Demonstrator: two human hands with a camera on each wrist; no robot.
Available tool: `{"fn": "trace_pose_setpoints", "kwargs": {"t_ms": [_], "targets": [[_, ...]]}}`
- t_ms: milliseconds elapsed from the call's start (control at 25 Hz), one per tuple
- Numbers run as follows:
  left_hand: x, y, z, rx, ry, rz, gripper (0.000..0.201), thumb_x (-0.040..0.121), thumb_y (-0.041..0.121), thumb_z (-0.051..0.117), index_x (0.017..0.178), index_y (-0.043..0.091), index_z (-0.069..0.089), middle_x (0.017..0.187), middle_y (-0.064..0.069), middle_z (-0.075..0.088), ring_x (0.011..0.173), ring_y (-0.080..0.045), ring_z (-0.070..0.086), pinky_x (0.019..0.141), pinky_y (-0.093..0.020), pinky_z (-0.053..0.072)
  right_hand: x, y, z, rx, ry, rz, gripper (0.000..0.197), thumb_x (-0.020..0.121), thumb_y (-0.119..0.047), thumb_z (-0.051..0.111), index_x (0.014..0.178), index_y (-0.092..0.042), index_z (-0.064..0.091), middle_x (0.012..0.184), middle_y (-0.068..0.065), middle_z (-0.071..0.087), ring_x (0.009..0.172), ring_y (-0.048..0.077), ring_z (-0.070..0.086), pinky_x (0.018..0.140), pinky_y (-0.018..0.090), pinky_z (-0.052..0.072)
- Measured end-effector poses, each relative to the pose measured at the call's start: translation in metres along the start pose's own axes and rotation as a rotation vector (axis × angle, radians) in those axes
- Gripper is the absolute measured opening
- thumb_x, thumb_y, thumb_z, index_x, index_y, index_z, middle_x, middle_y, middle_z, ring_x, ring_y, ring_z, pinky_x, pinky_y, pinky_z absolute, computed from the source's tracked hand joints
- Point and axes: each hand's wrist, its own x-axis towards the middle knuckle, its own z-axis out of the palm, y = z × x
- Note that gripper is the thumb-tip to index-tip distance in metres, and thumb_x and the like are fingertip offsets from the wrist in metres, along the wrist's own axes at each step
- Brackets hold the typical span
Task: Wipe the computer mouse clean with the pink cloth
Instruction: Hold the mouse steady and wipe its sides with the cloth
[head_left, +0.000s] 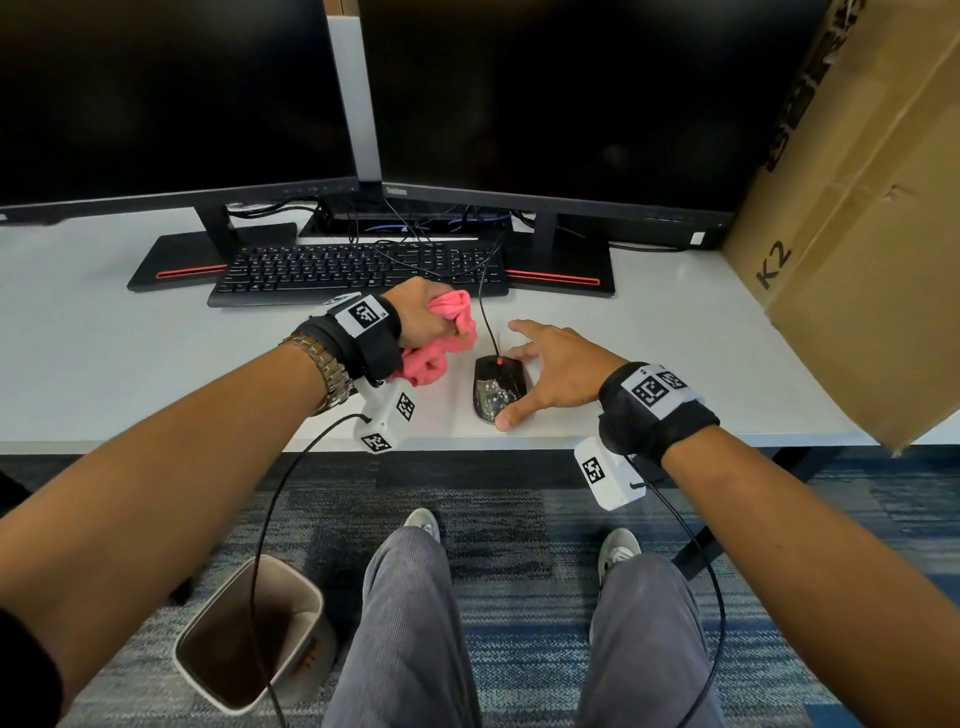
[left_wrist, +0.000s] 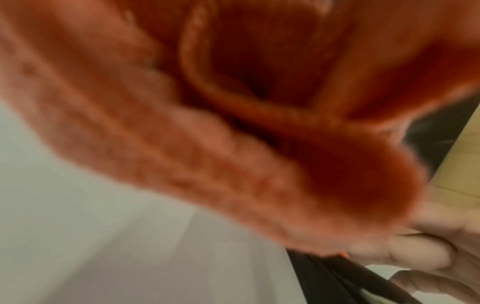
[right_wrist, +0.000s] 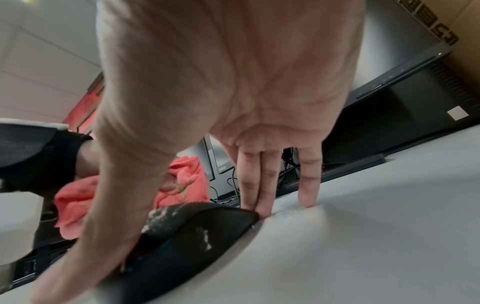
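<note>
A black wired mouse (head_left: 496, 387) (right_wrist: 194, 236) lies near the front edge of the white desk (head_left: 130, 353), with whitish smears (right_wrist: 161, 216) on its back. My right hand (head_left: 545, 364) (right_wrist: 233, 82) stands over its right side. The straight fingers (right_wrist: 262, 185) touch the desk at the mouse's front corner, and the thumb (head_left: 506, 418) lies against its near end. Just left of the mouse, my left hand (head_left: 421, 317) grips the bunched pink cloth (head_left: 457, 322) (right_wrist: 189, 181) above the desk. The blurred cloth (left_wrist: 207, 123) fills the left wrist view.
A black keyboard (head_left: 358, 270) and two dark monitors (head_left: 545, 104) stand behind the hands. The mouse cable (head_left: 487, 322) runs back toward them. A large cardboard box (head_left: 857, 234) leans over the desk's right end. A waste bin (head_left: 249, 634) stands on the carpet below.
</note>
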Motion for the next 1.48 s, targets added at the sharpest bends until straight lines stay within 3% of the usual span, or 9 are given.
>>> {"fn": "trace_pose_setpoints", "kwargs": {"t_ms": [160, 240, 320, 440, 560, 920, 1120, 1240, 1480], "targets": [[0.004, 0.002, 0.003, -0.061, 0.003, 0.014, 0.008, 0.089, -0.001, 0.054, 0.085, 0.005, 0.055, 0.072, -0.008, 0.044, 0.061, -0.012, 0.04, 0.053, -0.006, 0.042, 0.002, 0.001, 0.0, -0.002, 0.007, -0.003, 0.135, 0.056, -0.049, 0.094, 0.16, -0.017, 0.014, 0.154, -0.001, 0.049, 0.149, 0.023, 0.03, 0.122, 0.045, 0.024], [0.01, -0.002, 0.008, -0.054, 0.047, -0.024, 0.014, 0.086, 0.004, 0.061, 0.076, 0.012, 0.056, 0.072, 0.0, 0.051, 0.061, -0.01, 0.045, 0.059, -0.011, 0.046, 0.002, 0.002, 0.001, -0.004, 0.009, -0.005, 0.135, 0.056, -0.05, 0.094, 0.16, -0.017, 0.015, 0.154, -0.002, 0.049, 0.148, 0.023, 0.031, 0.122, 0.045, 0.024], [0.015, -0.006, 0.012, -0.106, 0.028, -0.019, 0.008, 0.084, -0.005, 0.055, 0.079, -0.002, 0.061, 0.075, -0.004, 0.055, 0.067, -0.015, 0.05, 0.067, -0.02, 0.052, 0.003, 0.004, 0.002, -0.002, 0.012, -0.012, 0.137, 0.054, -0.051, 0.094, 0.16, -0.016, 0.016, 0.153, -0.002, 0.05, 0.148, 0.022, 0.033, 0.122, 0.045, 0.026], [0.012, -0.01, 0.016, -0.246, -0.04, -0.04, 0.021, 0.082, -0.016, 0.048, 0.094, -0.01, 0.065, 0.079, -0.004, 0.064, 0.061, -0.006, 0.056, 0.051, -0.011, 0.047, 0.005, 0.005, 0.003, 0.0, 0.009, -0.019, 0.137, 0.054, -0.052, 0.094, 0.16, -0.015, 0.017, 0.153, -0.002, 0.051, 0.147, 0.022, 0.034, 0.122, 0.044, 0.026], [0.013, -0.012, 0.015, -0.272, -0.04, -0.036, 0.016, 0.082, -0.01, 0.058, 0.093, -0.004, 0.068, 0.08, 0.0, 0.07, 0.066, -0.006, 0.06, 0.064, -0.018, 0.052, 0.006, 0.005, 0.002, 0.004, 0.002, -0.018, 0.135, 0.054, -0.051, 0.095, 0.159, -0.016, 0.018, 0.153, -0.001, 0.05, 0.147, 0.021, 0.035, 0.122, 0.043, 0.026], [0.004, 0.0, 0.016, -0.029, -0.033, -0.034, 0.017, 0.078, 0.011, 0.075, 0.076, 0.007, 0.059, 0.063, -0.002, 0.046, 0.056, -0.013, 0.04, 0.041, -0.008, 0.034, 0.005, 0.005, 0.002, 0.002, -0.001, -0.015, 0.136, 0.053, -0.051, 0.094, 0.159, -0.015, 0.018, 0.155, 0.0, 0.048, 0.146, 0.021, 0.037, 0.122, 0.043, 0.027], [-0.009, 0.003, 0.016, -0.016, -0.056, -0.028, 0.018, 0.078, 0.011, 0.074, 0.073, 0.008, 0.056, 0.065, -0.009, 0.044, 0.057, -0.016, 0.038, 0.046, -0.018, 0.035, 0.004, 0.002, 0.001, 0.001, 0.001, -0.009, 0.135, 0.054, -0.049, 0.094, 0.159, -0.014, 0.017, 0.155, 0.001, 0.047, 0.147, 0.023, 0.036, 0.122, 0.042, 0.027], [-0.02, 0.006, 0.017, -0.036, -0.072, -0.015, 0.022, 0.078, 0.008, 0.071, 0.067, 0.007, 0.052, 0.059, -0.005, 0.039, 0.048, -0.01, 0.034, 0.043, -0.012, 0.032, 0.004, 0.001, 0.001, -0.005, 0.002, 0.003, 0.134, 0.055, -0.049, 0.094, 0.159, -0.015, 0.018, 0.155, 0.001, 0.048, 0.146, 0.024, 0.037, 0.122, 0.043, 0.027], [-0.024, 0.014, 0.01, 0.026, -0.025, 0.054, 0.021, 0.081, 0.015, 0.069, 0.074, -0.004, 0.061, 0.067, -0.013, 0.046, 0.06, -0.016, 0.039, 0.05, -0.014, 0.038, 0.004, 0.001, 0.001, -0.004, -0.001, 0.001, 0.134, 0.054, -0.051, 0.094, 0.159, -0.015, 0.019, 0.155, 0.001, 0.048, 0.147, 0.024, 0.035, 0.121, 0.044, 0.027]]}}
